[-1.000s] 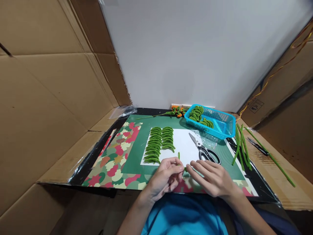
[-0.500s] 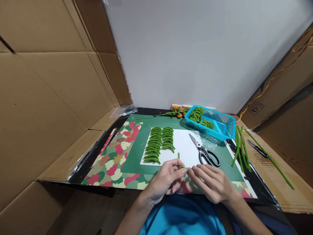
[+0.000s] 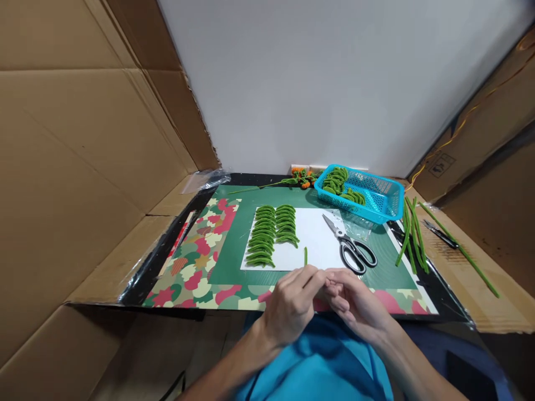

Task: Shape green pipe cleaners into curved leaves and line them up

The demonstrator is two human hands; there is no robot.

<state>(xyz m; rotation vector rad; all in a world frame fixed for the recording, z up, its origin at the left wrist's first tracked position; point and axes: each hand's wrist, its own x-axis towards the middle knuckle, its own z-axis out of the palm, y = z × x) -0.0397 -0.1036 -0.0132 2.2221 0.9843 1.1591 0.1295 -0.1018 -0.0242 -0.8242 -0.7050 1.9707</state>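
My left hand (image 3: 292, 303) and my right hand (image 3: 357, 303) meet fingertip to fingertip at the near edge of the mat, both pinched closed. In the earlier frames a short green pipe-cleaner piece lay between the fingertips; now the fingers hide it. Just beyond them a short straight green piece (image 3: 306, 255) lies on the white sheet (image 3: 317, 245). Two rows of bent green pieces (image 3: 271, 234) are laid out on the sheet's left part.
Scissors (image 3: 351, 248) lie on the sheet's right side. A blue basket (image 3: 378, 201) with more bent green pieces stands at the back right. Long green stems (image 3: 412, 234) and pliers (image 3: 438, 234) lie to the right. Cardboard walls stand left and right.
Both hands have drawn back towards my body and closed tighter together. The green piece seen between the fingertips is now hidden. The camera has tilted slightly.
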